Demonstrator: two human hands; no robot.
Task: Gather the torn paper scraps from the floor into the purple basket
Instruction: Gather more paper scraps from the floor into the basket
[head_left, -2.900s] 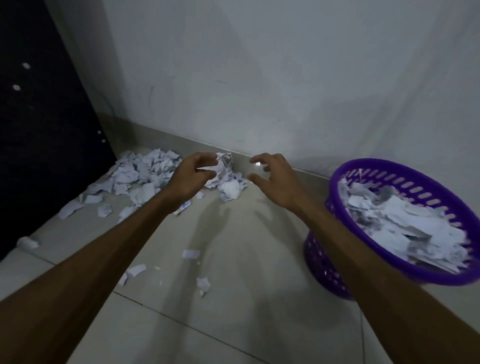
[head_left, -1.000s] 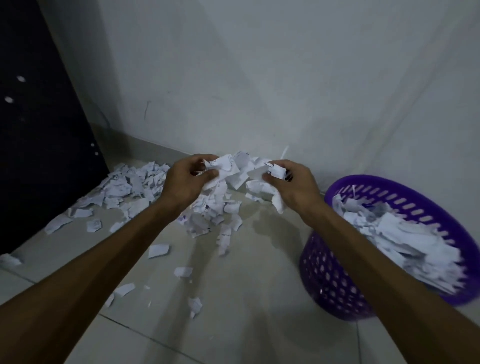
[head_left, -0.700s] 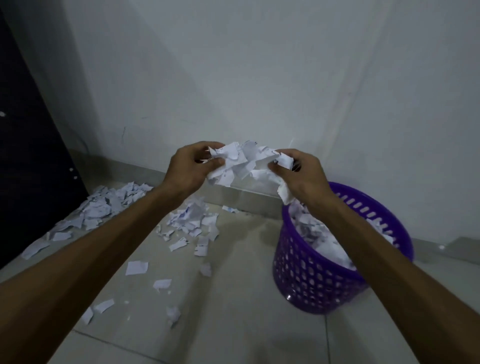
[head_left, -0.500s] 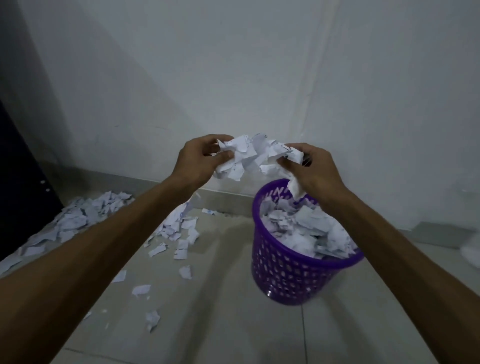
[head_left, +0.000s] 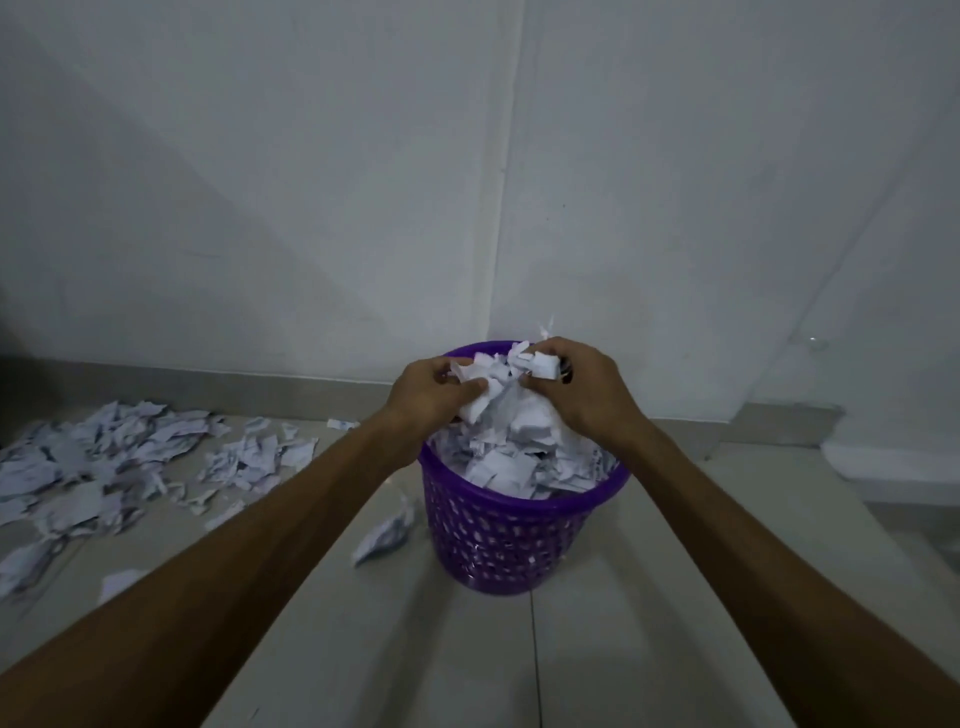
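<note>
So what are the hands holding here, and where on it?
Both hands grip one bundle of paper scraps above the purple basket: left hand on its left side, right hand on its right.

Setting: bare indoor room, most likely in a home or a plain utility space; the exact use cannot be told.

- Walls (head_left: 311, 182): plain, pale, painted, meeting in a corner (head_left: 506, 234) behind the basket.
- Skirting (head_left: 208, 379): low grey strip along the wall foot.
- Floor (head_left: 623, 649): large pale glossy tiles with thin grout lines.
- Step (head_left: 893, 462): pale raised ledge at the right edge.
- Purple basket (head_left: 498, 540): perforated plastic, household type, standing on the floor near the corner, heaped with paper.
- Torn paper scraps (head_left: 104, 467): strewn over the tiles at left.
- Light: dim, bluish.
</note>
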